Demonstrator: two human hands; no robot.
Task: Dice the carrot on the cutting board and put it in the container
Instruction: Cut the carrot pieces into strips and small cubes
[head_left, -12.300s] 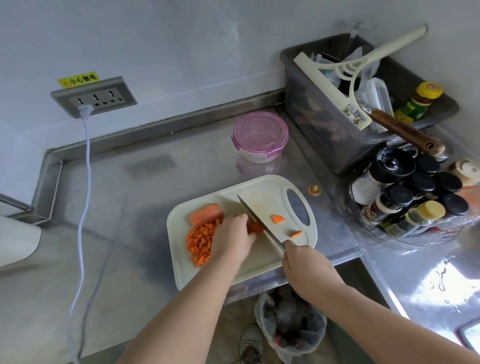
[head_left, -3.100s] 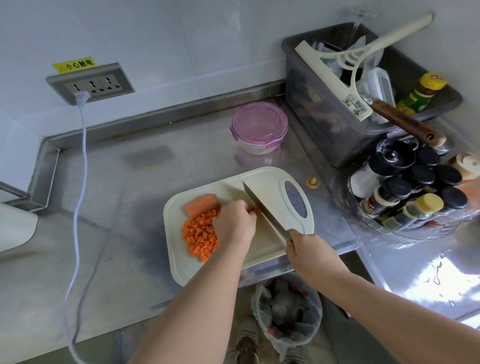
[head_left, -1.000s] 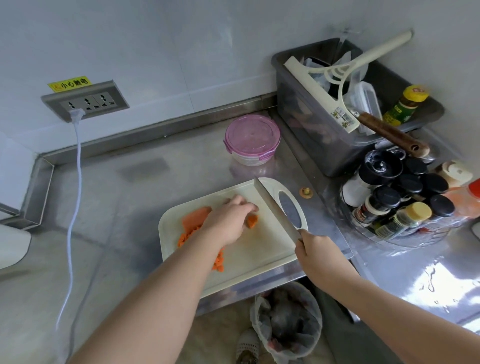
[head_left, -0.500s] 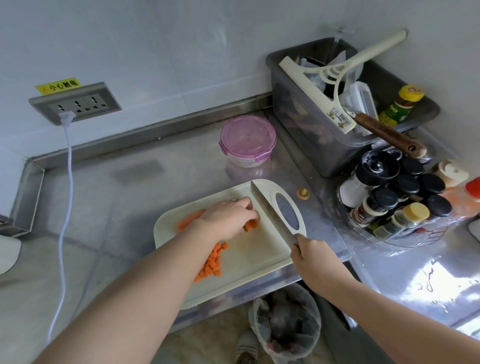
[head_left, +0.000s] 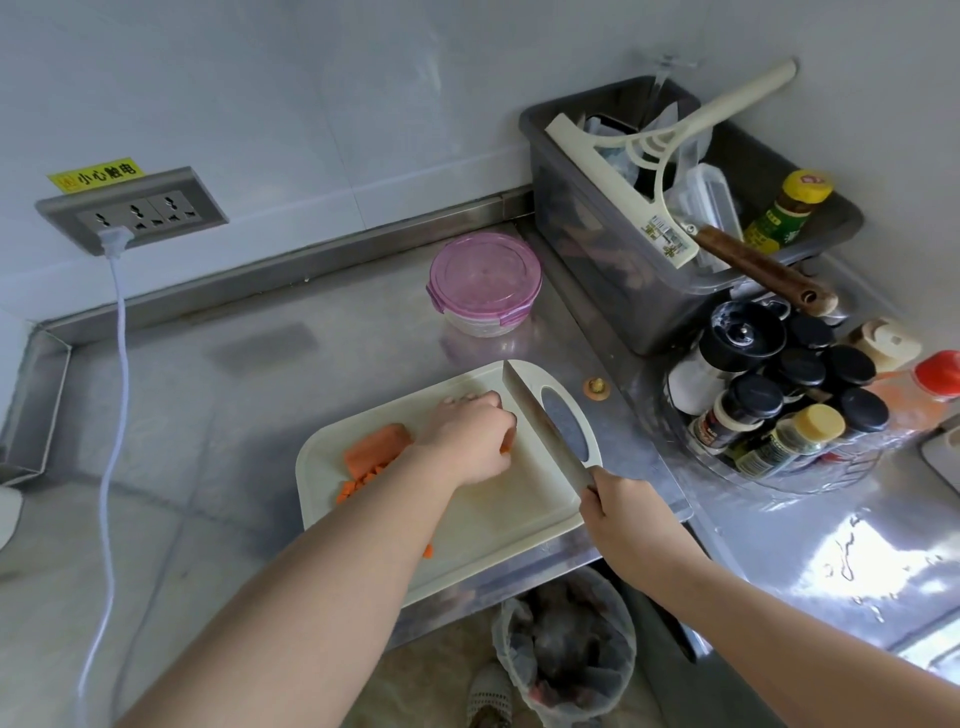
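Note:
A cream cutting board (head_left: 498, 514) lies at the steel counter's front edge. On its left part rests an uncut carrot chunk (head_left: 375, 449) with diced carrot (head_left: 358, 480) beside it, partly hidden by my left forearm. My left hand (head_left: 467, 441) is over the board's middle, fingers curled around small carrot pieces (head_left: 506, 441). My right hand (head_left: 623, 514) grips the handle of a knife (head_left: 540, 421), whose blade lies just right of my left fingers. A round container with a pink lid (head_left: 483, 283) stands closed behind the board.
A grey bin (head_left: 613, 260) holding a squeegee, a bottle and a wooden handle stands at the back right. A tray of spice jars (head_left: 779, 405) sits right of the board. A white cable (head_left: 114, 364) hangs from the wall socket. A lined waste bin (head_left: 566, 654) is below the counter.
My left hand has stayed on the small carrot pieces beside the blade. The knife has stayed just right of it. The camera view has shifted slightly.

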